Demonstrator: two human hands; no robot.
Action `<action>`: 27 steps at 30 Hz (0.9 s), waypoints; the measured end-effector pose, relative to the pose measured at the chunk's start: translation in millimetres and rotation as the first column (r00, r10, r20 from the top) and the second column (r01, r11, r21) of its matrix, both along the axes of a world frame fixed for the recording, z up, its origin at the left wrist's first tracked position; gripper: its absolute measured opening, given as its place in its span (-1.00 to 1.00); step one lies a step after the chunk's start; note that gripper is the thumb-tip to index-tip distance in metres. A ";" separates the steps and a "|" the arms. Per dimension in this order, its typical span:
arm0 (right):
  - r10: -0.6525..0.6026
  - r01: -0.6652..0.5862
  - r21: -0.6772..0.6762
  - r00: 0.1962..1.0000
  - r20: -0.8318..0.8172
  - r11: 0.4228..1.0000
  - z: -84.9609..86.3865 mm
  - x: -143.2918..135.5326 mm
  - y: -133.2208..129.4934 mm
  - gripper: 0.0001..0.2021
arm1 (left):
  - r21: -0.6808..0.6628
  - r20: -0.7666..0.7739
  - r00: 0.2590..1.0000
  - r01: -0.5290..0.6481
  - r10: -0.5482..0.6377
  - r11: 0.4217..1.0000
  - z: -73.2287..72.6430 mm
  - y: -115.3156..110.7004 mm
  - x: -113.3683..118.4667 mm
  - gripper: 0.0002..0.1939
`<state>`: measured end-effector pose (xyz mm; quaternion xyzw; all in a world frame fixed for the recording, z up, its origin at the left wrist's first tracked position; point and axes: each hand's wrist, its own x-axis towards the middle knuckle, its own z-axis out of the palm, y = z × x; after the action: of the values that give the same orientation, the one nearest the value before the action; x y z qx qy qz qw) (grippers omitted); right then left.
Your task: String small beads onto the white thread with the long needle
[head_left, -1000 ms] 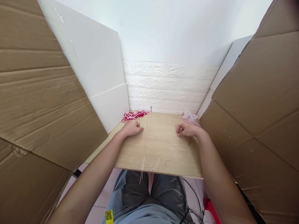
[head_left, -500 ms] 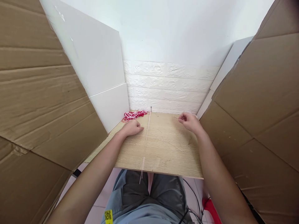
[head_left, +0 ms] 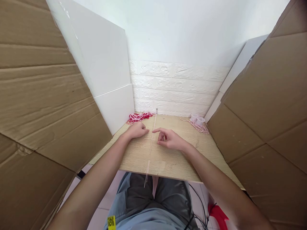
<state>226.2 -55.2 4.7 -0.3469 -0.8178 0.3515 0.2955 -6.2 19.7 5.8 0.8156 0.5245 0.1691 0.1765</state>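
Observation:
A pale twisted cord [head_left: 151, 150] runs from a small nail [head_left: 156, 111] at the wall toward me, its loose ends hanging over the table's front edge. Left of it, my left hand [head_left: 137, 130] is closed like a fist, thumb outward; whatever may be in it is hidden. From the right, my right hand [head_left: 169, 139] reaches in with the index finger stretched to the cord and the thumb apart. I see nothing held in it. Just beyond my left hand lies a tangle of red and pink-white cord [head_left: 139, 117].
Pink-white cords [head_left: 200, 127] lie by two small translucent cups [head_left: 200, 121] at the back right of the wooden table [head_left: 182, 164]. Cardboard walls [head_left: 268, 105] rise on both sides. White brick-patterned wall [head_left: 177, 84] closes the back. Black cables [head_left: 202, 204] hang below.
My right hand has moved left from the back right to the pale cord, uncovering the cups and pink-white cords. Its index finger now points out. My left hand stays nearly in place.

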 end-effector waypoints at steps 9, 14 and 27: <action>0.100 -0.093 -0.096 0.993 0.066 0.991 -5.4 6.6 2.2 -0.36 | 0.006 0.036 0.999 -0.004 0.004 1.000 -5.4 4.3 -1.6 -0.56; 0.116 -0.106 -0.139 0.991 0.068 0.985 0.5 11.5 -0.4 -0.31 | 0.022 0.012 1.000 0.008 -0.008 1.000 -6.7 5.7 -2.5 -0.56; 0.147 -0.136 -0.234 0.989 0.027 0.963 6.6 13.6 -3.0 -0.26 | 0.106 0.199 0.980 -0.041 0.019 0.994 4.4 -2.4 1.2 -0.67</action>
<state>239.9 -58.2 11.3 -0.3273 -0.8002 0.4570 0.2091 -5.0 17.3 10.1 0.7952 0.5067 0.2802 0.1800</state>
